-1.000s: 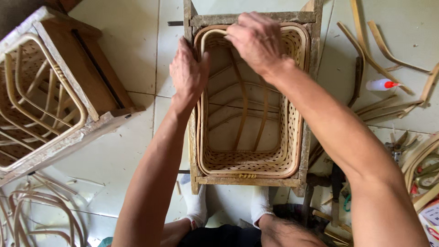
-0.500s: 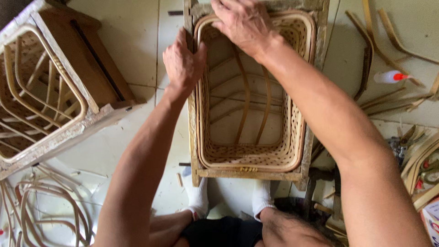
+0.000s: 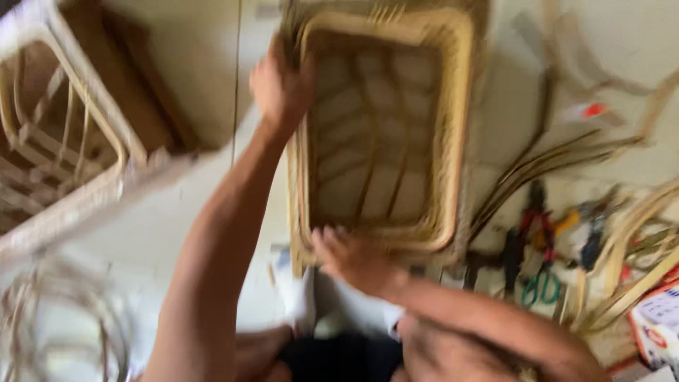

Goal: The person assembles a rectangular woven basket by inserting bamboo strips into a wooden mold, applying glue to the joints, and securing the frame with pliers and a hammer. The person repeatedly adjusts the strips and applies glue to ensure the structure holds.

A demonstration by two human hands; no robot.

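The right hand [image 3: 350,258] grips the near rim of the pale rectangular woven rattan basket [image 3: 445,127], which sits open-topped in a wooden frame; beyond it, the left hand [image 3: 279,88] clasps the far-left rim; all blurred

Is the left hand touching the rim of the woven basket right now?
Touching. The head view, though blurred, shows the left hand wrapped over the left rim of the woven basket, fingers overlapping the edge with no gap visible.
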